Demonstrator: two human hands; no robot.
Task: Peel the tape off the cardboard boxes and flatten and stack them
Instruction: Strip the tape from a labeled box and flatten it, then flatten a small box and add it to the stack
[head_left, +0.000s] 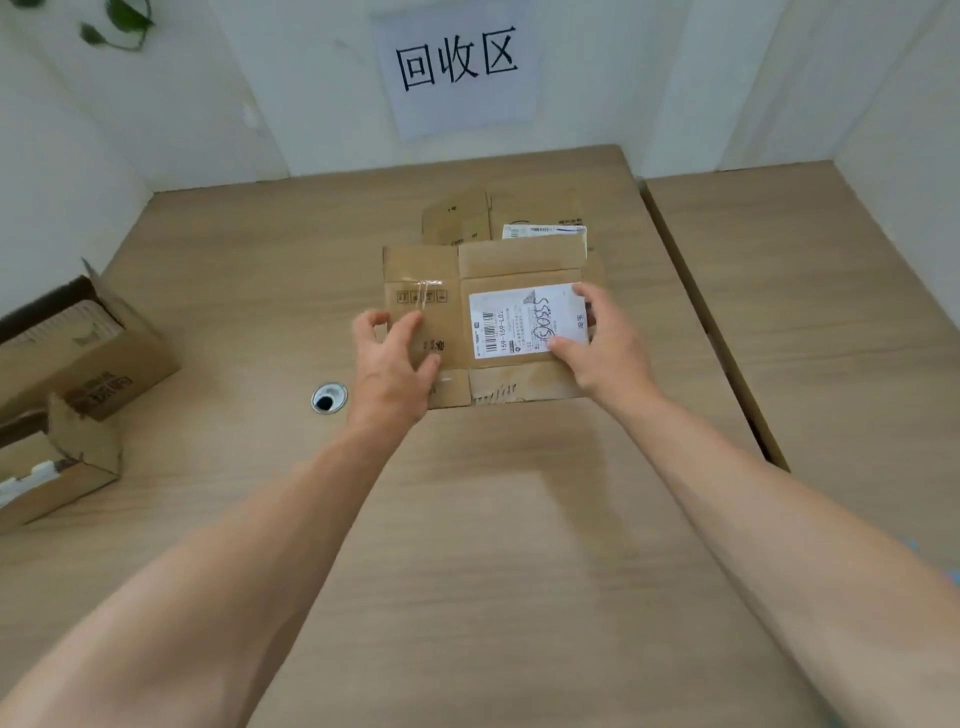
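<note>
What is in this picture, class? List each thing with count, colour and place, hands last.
Flattened brown cardboard box with white label: one, brown, table centre, topmost.
Second flattened brown cardboard box: one, brown, beneath it, showing behind.
Large open brown cardboard box: one, brown, table's left edge.
Small open brown cardboard box: one, brown, nearer than the large one.
Light wooden table: one, tan, under everything.
Adjoining wooden table: one, tan, right side.
Round metal cable hole: one, silver, left of the stack.
White paper sign with black characters: one, white, back wall.
Green leaves: a few, green, top left corner.
Left hand: one, on the top box's left part.
Right hand: one, on the label's right edge.
</note>
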